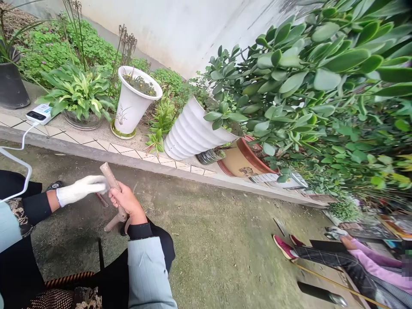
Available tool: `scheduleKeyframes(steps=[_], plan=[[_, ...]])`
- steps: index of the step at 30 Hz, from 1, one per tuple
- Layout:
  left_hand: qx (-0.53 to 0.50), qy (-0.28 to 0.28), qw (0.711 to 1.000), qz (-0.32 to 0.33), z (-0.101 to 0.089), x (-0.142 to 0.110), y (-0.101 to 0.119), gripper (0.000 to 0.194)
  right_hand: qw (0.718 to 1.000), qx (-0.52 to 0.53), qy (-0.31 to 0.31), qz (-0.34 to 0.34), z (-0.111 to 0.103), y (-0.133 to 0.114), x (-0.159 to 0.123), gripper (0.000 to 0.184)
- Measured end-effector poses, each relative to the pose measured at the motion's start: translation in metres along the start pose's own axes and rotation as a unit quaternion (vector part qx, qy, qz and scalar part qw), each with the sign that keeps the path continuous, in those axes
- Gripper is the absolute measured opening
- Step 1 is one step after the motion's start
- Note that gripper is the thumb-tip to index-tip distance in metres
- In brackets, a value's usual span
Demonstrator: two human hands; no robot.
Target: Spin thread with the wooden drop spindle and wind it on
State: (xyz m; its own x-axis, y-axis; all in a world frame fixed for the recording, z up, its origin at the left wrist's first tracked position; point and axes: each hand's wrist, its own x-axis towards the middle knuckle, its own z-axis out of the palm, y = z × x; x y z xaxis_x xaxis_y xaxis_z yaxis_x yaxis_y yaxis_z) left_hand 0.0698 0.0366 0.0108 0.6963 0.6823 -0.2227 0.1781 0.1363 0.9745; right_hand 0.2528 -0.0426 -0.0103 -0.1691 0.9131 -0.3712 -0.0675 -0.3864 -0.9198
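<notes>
On the near side of the tiled ledge (93,146), a person works with both hands in front of the body. The right hand (124,201) is bare and clasps a forked wooden stick (108,174) around its middle, fingers curled about it and the thumb lying against the wood. The stick sits over the ground just short of the ledge, its upper end slanting toward the ledge and its branching end pointing away from it.

The left hand (80,189), in a white glove, is also just short of the ledge. Its fingers are loosely extended toward the stick, not closed around anything; their tips are blurred, so I cannot tell whether they touch the wood.

Standing on the ledge are 1 white flared pot (128,111) with a painted plant and 1 tilted, ribbed white pot (193,131). A white device (38,113) with a cable lies near the ledge's left end. Past the ledge's right part, on the near side, is another person in pink sleeves (376,262) and red shoes (283,246).
</notes>
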Motion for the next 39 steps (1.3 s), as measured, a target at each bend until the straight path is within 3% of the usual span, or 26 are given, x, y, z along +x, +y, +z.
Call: scheduleKeyframes(steps=[1, 2, 3, 5, 7, 11, 13, 15, 16, 19, 23, 25, 28, 31, 35, 39], plan=[[0.048, -0.048, 0.998, -0.007, 0.000, -0.001, 0.001, 0.030, 1.000, 0.017, 0.005, -0.002, 0.000, 0.000, 0.002, 0.039], [0.097, -0.040, 0.994, -0.008, -0.001, -0.002, 0.002, 0.030, 1.000, 0.028, 0.012, -0.002, 0.000, 0.000, 0.004, 0.039], [0.141, -0.002, 0.990, -0.002, -0.001, -0.002, 0.002, 0.031, 0.999, 0.033, 0.019, 0.002, 0.000, 0.000, 0.005, 0.040], [0.147, 0.158, 0.976, 0.030, -0.001, 0.000, 0.003, 0.033, 0.999, 0.040, 0.022, 0.013, 0.000, -0.001, 0.007, 0.042], [0.074, 0.208, 0.973, 0.064, -0.001, 0.005, 0.004, 0.045, 0.999, 0.049, 0.004, 0.024, 0.001, -0.003, 0.008, 0.044], [-0.099, 0.106, 0.988, 0.049, 0.007, 0.021, 0.012, 0.046, 0.996, 0.079, -0.036, 0.022, 0.006, -0.010, 0.006, 0.051], [-0.158, 0.104, 0.981, 0.051, 0.008, 0.027, 0.018, 0.041, 0.994, 0.094, -0.061, -0.005, 0.008, -0.012, 0.004, 0.055], [-0.216, 0.153, 0.960, 0.090, 0.006, 0.033, 0.025, 0.040, 0.992, 0.096, -0.075, -0.038, 0.008, -0.011, 0.003, 0.057], [-0.241, 0.166, 0.950, 0.108, 0.005, 0.036, 0.028, 0.037, 0.992, 0.093, -0.066, -0.051, 0.008, -0.009, 0.003, 0.054], [-0.284, 0.124, 0.946, 0.100, 0.003, 0.042, 0.035, 0.030, 0.996, 0.055, 0.012, -0.067, 0.005, 0.001, 0.008, 0.043], [-0.369, 0.122, 0.920, 0.045, 0.012, 0.045, 0.032, 0.028, 0.976, -0.140, 0.146, -0.084, 0.001, 0.007, 0.017, 0.034], [-0.385, 0.125, 0.914, 0.026, 0.015, 0.045, 0.029, 0.028, 0.964, -0.186, 0.171, -0.083, 0.002, 0.005, 0.018, 0.032], [-0.384, 0.113, 0.915, 0.045, 0.013, 0.046, 0.027, 0.029, 0.992, -0.047, 0.095, -0.064, 0.004, 0.001, 0.015, 0.035], [-0.400, 0.113, 0.904, 0.098, 0.004, 0.047, 0.030, 0.031, 0.993, 0.094, 0.042, -0.063, 0.005, -0.004, 0.011, 0.041], [-0.403, 0.143, 0.897, 0.110, -0.002, 0.048, 0.034, 0.027, 0.990, 0.127, 0.016, -0.051, 0.006, -0.003, 0.011, 0.042], [-0.425, 0.161, 0.885, 0.102, 0.005, 0.046, 0.032, 0.022, 0.993, 0.095, 0.026, -0.059, 0.010, 0.003, 0.016, 0.040]])
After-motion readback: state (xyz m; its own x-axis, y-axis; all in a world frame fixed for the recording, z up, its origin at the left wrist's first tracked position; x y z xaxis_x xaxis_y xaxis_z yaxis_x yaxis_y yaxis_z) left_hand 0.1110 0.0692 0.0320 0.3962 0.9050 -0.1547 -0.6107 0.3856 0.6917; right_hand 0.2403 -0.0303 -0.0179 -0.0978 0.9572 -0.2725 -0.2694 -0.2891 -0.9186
